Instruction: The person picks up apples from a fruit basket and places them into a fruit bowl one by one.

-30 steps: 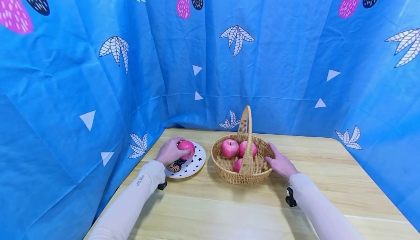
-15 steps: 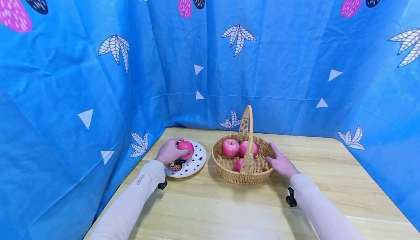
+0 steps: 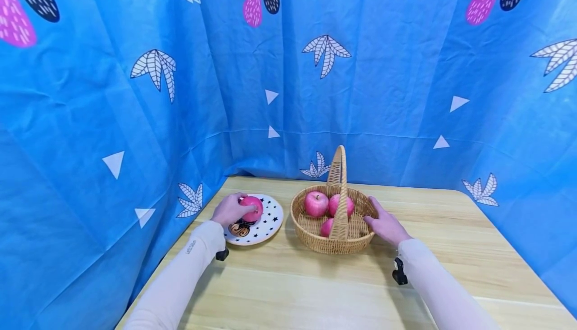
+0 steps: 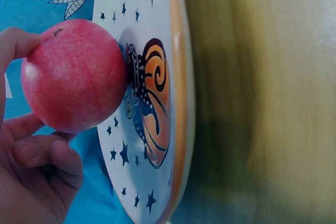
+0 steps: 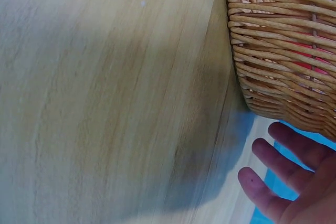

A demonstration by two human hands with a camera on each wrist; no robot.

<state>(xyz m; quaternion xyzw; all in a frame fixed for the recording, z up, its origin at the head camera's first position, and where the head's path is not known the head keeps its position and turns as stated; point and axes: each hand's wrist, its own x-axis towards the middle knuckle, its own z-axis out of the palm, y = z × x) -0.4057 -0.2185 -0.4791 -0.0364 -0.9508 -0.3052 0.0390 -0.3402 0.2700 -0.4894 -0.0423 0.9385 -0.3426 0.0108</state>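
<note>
In the head view my left hand (image 3: 229, 210) grips a pinkish-red apple (image 3: 252, 209) at the white plate (image 3: 269, 219), which has black stars and an orange butterfly-like print. The left wrist view shows thumb and fingers around the apple (image 4: 76, 77); whether it touches the plate (image 4: 122, 182) I cannot tell. My right hand (image 3: 388, 226) holds the right rim of a wicker basket (image 3: 311, 240), thumb over the inside. Beneath the basket wall (image 5: 286, 61), the other fingers of this hand (image 5: 299, 182) are spread loosely. The basket holds three apples (image 3: 316, 204), one partly behind the handle.
The basket's tall arched handle (image 3: 343, 170) rises over its middle. A light wooden table (image 3: 288, 290) lies under everything. Blue patterned cloth (image 3: 252, 89) hangs along the back and left edges of the table.
My left hand has shifted slightly left and down with the apple over the plate. The right hand and the basket stay where they were.
</note>
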